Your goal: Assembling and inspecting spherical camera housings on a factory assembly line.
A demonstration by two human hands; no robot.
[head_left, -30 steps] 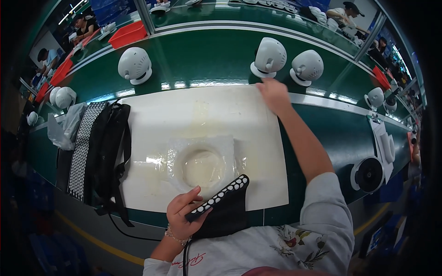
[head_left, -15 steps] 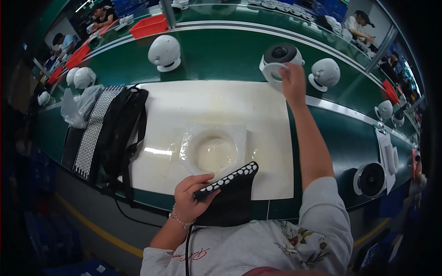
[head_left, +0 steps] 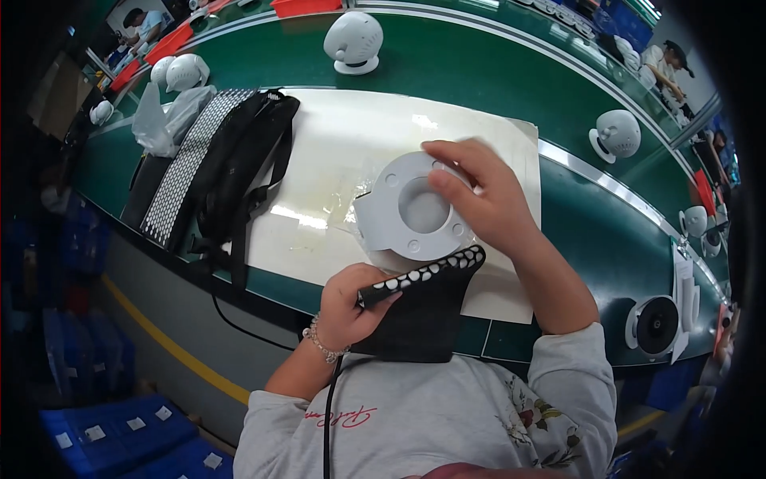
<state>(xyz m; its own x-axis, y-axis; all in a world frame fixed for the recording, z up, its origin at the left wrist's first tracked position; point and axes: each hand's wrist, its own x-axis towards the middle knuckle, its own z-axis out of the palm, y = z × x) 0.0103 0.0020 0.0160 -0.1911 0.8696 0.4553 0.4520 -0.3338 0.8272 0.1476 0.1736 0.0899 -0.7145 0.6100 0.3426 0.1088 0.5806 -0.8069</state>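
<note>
My right hand [head_left: 496, 195] grips the ring-shaped base of a white fan-like device [head_left: 384, 217], thumb at the ring's hole and fingers over its far right edge. The base faces up, showing small round pads; the device's head is mostly hidden beneath. It is over the spot of the clear-wrapped foam cradle, now almost wholly covered. Closed in my left hand [head_left: 349, 302] is a black strip with white dots [head_left: 427, 273], slanting up to the right close to the device's near edge. A black sheet [head_left: 419, 329] hangs below the strip, and a cord runs down by my left wrist.
Underneath lies a white sheet [head_left: 343, 120] on the green bench. To the left are a black strapped bag [head_left: 239, 168], a white perforated strip [head_left: 191, 172] and a plastic bag [head_left: 159, 120]. Similar white devices stand at the back [head_left: 353, 44] and right [head_left: 618, 134].
My right hand has brought the white device from the far right of the bench to above the foam cradle, turned base up. My left hand keeps the black strip. The view has shifted.
</note>
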